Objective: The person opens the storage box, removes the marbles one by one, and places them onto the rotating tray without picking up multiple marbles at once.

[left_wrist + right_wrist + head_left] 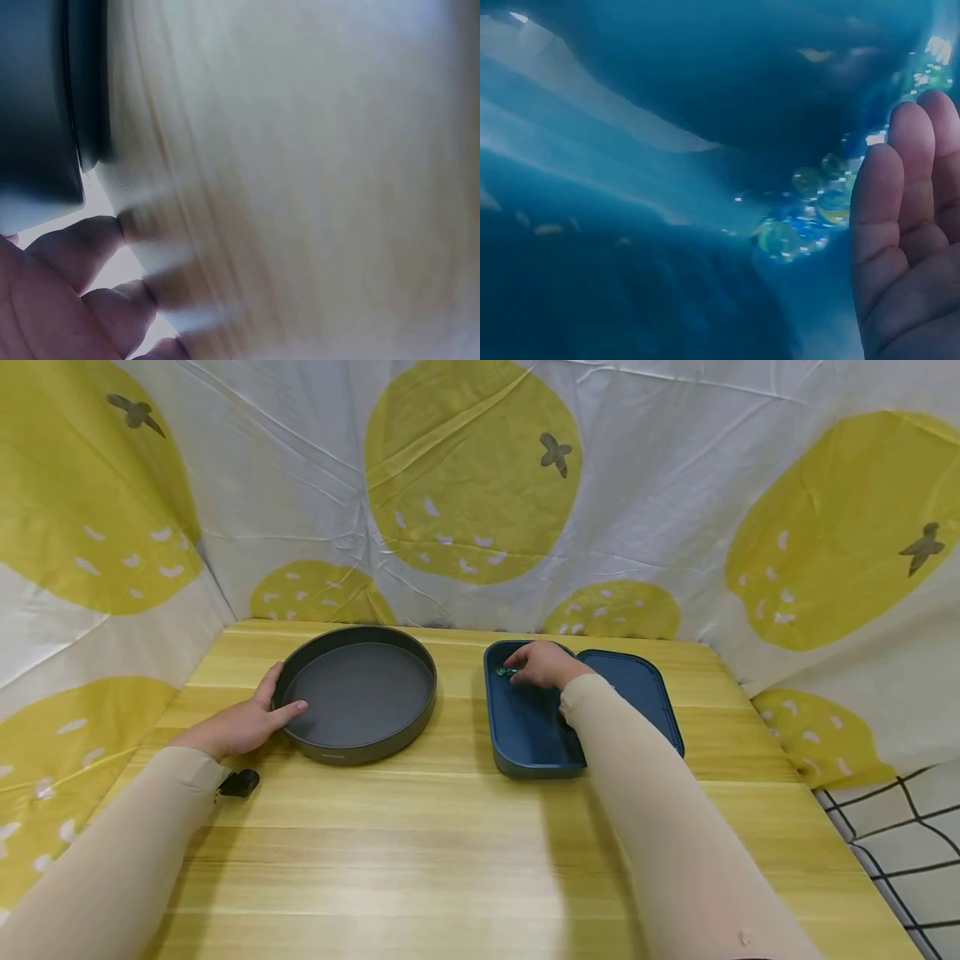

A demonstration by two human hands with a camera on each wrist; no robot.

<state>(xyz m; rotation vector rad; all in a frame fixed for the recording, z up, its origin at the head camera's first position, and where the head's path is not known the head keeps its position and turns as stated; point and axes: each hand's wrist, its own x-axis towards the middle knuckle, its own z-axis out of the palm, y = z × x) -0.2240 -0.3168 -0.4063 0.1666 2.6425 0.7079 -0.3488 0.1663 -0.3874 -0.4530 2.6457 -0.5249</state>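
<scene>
Here, the left hand (243,727) lies at the near left side of the round pan (360,693), with its thumb over the rim and its fingers outside, spread wide from the thumb. The right arm stretches far forward, and the right hand (543,664) is inside the box (531,727), near its far left corner, palm down. Its fingers are straight and close together, beside the marbles (503,672); whether they touch these, I cannot tell.

The left wrist view shows the finger ends low beside the pan, at the surface of the table (450,852), which the head view hides. The right wrist view shows the marbles as many separate balls, while from the head they are only a small green patch.

The pan is dark grey, shallow, and its bare bottom is visible. The box is dark blue with rounded corners. The marbles inside it are clear and shiny, with green, blue and yellow colours. Just to its right lies a blue lid (637,685), partly hidden by the right arm.
</scene>
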